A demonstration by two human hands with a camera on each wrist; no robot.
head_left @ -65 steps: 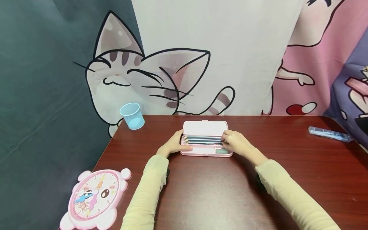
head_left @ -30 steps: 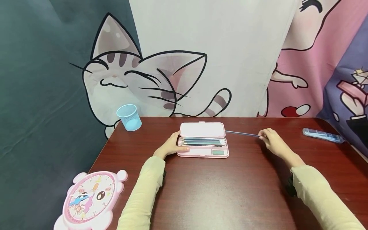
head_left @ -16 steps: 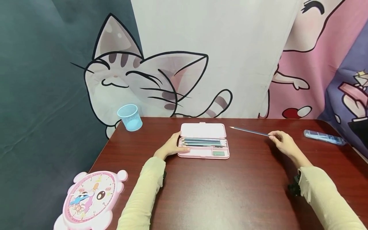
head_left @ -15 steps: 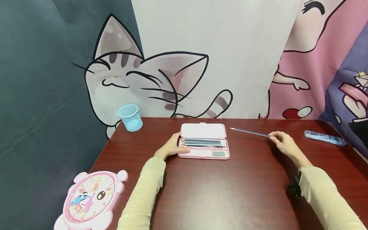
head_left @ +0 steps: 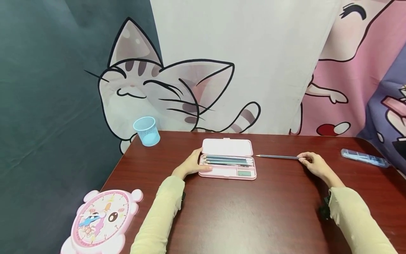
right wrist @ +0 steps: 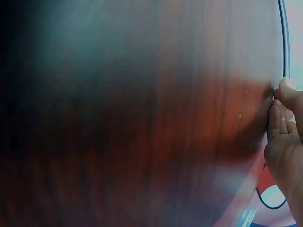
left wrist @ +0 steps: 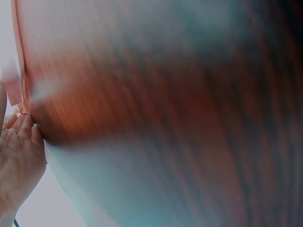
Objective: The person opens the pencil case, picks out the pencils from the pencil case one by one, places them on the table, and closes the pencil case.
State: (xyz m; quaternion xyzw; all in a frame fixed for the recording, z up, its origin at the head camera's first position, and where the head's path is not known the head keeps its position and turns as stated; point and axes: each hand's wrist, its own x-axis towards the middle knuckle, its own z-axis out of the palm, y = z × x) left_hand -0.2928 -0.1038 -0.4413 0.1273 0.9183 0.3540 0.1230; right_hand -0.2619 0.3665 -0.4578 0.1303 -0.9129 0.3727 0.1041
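Observation:
A pink pencil case point(head_left: 222, 172) lies with its lid raised at the middle of the table. Several pencils point(head_left: 226, 160) fill its long compartment, and a green block point(head_left: 244, 173) sits in the small front one. My left hand point(head_left: 189, 164) holds the case's left end, thumb over the front part and fingers behind. Right of the case, a dark pencil point(head_left: 277, 156) points its tip at the case; my right hand point(head_left: 317, 166) pinches its far end between thumb and fingers. In the right wrist view, thumb and fingertips meet on the pencil point(right wrist: 285, 42).
A light blue mesh cup point(head_left: 147, 132) stands at the back left edge of the table point(head_left: 241, 215). A pink toy clock point(head_left: 103, 222) occupies the front left. Toward the right edge is a flat, clear blue case point(head_left: 364, 157). A cartoon-print curtain hangs behind the table.
My right hand has drawn the pencil out of the case to the right. Its tip has since swung toward me, so it lies nearly level across the view. The left hand stays on the case.

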